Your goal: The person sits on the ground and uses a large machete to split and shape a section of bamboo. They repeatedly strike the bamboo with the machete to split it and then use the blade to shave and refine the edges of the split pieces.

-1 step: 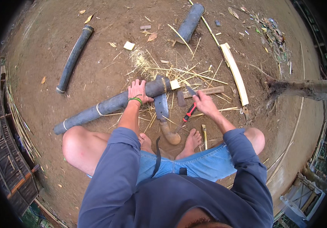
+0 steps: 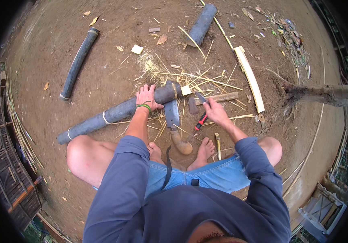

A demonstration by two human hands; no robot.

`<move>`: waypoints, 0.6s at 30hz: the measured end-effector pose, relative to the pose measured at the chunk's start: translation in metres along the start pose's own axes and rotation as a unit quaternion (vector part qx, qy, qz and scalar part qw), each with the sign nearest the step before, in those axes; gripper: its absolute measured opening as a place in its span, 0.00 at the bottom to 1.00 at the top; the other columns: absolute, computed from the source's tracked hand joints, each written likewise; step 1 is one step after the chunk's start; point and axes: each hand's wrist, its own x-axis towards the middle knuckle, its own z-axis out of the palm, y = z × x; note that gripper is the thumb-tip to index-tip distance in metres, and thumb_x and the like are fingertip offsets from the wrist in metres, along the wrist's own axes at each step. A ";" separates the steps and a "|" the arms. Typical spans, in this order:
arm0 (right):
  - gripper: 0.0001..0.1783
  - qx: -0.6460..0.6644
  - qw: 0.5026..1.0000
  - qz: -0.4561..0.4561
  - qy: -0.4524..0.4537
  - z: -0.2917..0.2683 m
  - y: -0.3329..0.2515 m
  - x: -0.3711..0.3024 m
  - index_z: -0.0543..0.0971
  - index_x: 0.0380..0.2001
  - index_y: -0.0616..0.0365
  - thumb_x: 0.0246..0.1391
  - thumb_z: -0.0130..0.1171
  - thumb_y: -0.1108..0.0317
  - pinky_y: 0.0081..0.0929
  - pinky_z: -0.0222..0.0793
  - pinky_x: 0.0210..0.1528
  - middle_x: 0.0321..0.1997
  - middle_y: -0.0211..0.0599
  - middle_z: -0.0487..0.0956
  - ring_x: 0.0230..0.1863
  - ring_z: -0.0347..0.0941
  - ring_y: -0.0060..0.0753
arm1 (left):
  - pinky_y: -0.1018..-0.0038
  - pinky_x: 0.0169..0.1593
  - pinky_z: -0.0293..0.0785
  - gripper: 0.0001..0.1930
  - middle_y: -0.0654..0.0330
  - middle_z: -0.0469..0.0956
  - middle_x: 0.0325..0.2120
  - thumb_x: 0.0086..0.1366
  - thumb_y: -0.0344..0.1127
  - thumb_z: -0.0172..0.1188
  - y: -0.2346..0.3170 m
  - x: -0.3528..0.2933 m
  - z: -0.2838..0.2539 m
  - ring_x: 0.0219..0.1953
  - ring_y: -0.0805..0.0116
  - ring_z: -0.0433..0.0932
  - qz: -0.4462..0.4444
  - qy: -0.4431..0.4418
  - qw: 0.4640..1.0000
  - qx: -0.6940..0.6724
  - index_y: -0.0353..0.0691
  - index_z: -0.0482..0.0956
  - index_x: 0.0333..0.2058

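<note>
My left hand (image 2: 145,97) lies over a thick dark bamboo pole (image 2: 121,112) near its right end, fingers spread across the top and gripping it. A pale cut patch (image 2: 186,90) shows at that end. In my closed right hand (image 2: 217,112) is a knife (image 2: 201,97), its dark blade angled toward the cut patch, a small gap away. A broad machete (image 2: 171,113) with a curved wooden handle (image 2: 180,145) lies partly under the pole. A red and black handled tool (image 2: 201,120) is beside it. A hammer-like tool with a wooden handle (image 2: 224,96) lies beyond my right hand.
Thin bamboo strips (image 2: 206,77) and shavings are scattered past the pole. Other dark bamboo pieces lie at far left (image 2: 78,62) and far centre (image 2: 203,24). A split pale bamboo length (image 2: 250,79) is on the right, near a wooden post (image 2: 327,94).
My right hand and the knife have shifted very slightly left and toward me. The left hand and the bamboo pole look the same.
</note>
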 end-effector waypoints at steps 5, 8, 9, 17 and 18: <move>0.18 0.035 0.995 0.003 0.096 0.049 0.012 0.019 0.73 0.39 0.61 0.69 0.49 0.55 0.62 0.67 0.42 0.31 0.63 0.79 0.39 0.75 0.73 | 0.55 0.62 0.65 0.49 0.56 0.72 0.52 0.38 0.65 0.77 -0.012 0.007 -0.001 0.60 0.54 0.69 0.049 0.021 0.999 -0.006 0.50 0.73 0.58; 0.19 0.097 0.986 0.026 0.131 0.060 0.002 0.027 0.73 0.37 0.63 0.70 0.49 0.55 0.55 0.68 0.39 0.30 0.62 0.78 0.36 0.75 0.68 | 0.56 0.62 0.66 0.48 0.57 0.75 0.51 0.39 0.68 0.75 -0.011 0.005 0.002 0.57 0.55 0.72 0.028 0.036 0.999 0.002 0.50 0.74 0.58; 0.19 0.119 0.982 0.030 0.143 0.063 -0.003 0.029 0.73 0.36 0.63 0.71 0.48 0.55 0.51 0.69 0.38 0.30 0.61 0.77 0.34 0.74 0.66 | 0.56 0.62 0.67 0.48 0.58 0.76 0.51 0.39 0.68 0.74 -0.009 0.006 0.002 0.56 0.55 0.73 0.015 0.038 0.999 0.007 0.50 0.74 0.58; 0.20 0.057 0.982 0.052 0.175 0.082 -0.030 0.035 0.73 0.36 0.64 0.71 0.46 0.55 0.52 0.69 0.39 0.31 0.61 0.79 0.36 0.76 0.67 | 0.59 0.60 0.71 0.48 0.59 0.77 0.51 0.40 0.68 0.74 -0.009 0.013 -0.010 0.55 0.56 0.76 0.008 -0.011 1.000 0.007 0.51 0.75 0.59; 0.20 0.060 0.981 0.053 0.176 0.080 -0.027 0.037 0.73 0.36 0.64 0.72 0.46 0.55 0.52 0.69 0.39 0.30 0.60 0.78 0.36 0.76 0.67 | 0.59 0.60 0.71 0.48 0.58 0.77 0.51 0.40 0.68 0.74 -0.007 0.012 -0.013 0.55 0.56 0.76 0.004 -0.019 1.000 0.007 0.50 0.75 0.59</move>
